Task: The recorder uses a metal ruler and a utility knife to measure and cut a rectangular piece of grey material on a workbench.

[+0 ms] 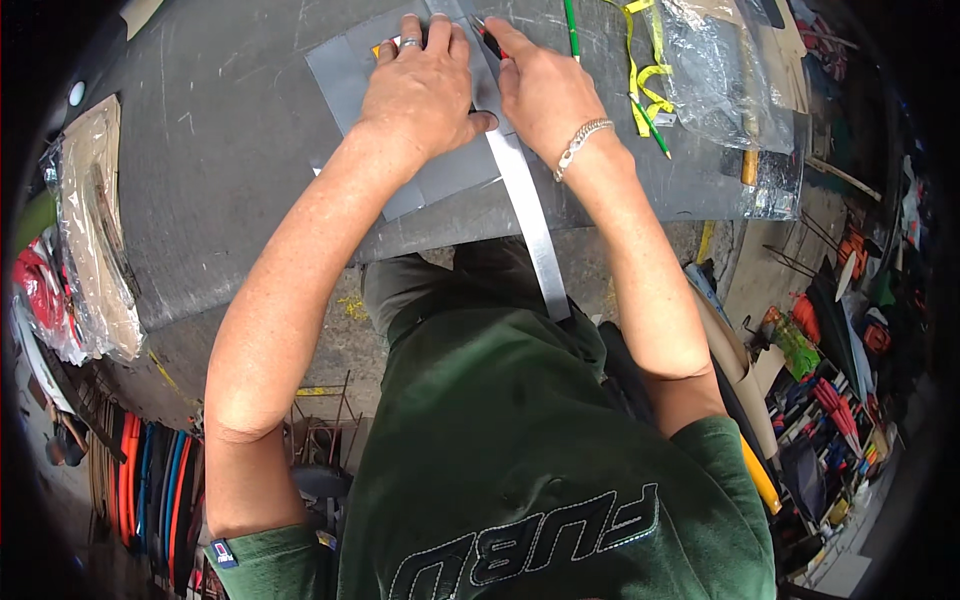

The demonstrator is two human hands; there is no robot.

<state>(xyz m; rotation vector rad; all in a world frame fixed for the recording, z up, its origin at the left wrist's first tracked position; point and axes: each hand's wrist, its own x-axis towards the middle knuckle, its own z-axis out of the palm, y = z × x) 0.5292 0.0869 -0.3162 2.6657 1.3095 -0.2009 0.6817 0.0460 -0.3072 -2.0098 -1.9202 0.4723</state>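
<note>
A grey sheet (345, 90) lies at a slant on the dark worktable. Across its right part runs a long steel ruler (525, 205), whose near end sticks out over the table edge toward my body. My left hand (415, 95) presses flat on the sheet, fingers spread, with its thumb resting at the ruler. Under those fingers shows a small orange patch (380, 50). Beside the ruler's far part, my right hand (545, 95) grips a red and black cutting knife (490, 42), index finger stretched along it. Its blade end is partly hard to make out.
To the right lie green pencils (652, 130), a yellow measuring tape (650, 85) and clear plastic film (715, 75). A wooden handle (749, 167) shows at the film's edge. Plastic-wrapped cardboard (100, 220) lies at the table's left. Colourful rolls or sheets (150, 480) stand below.
</note>
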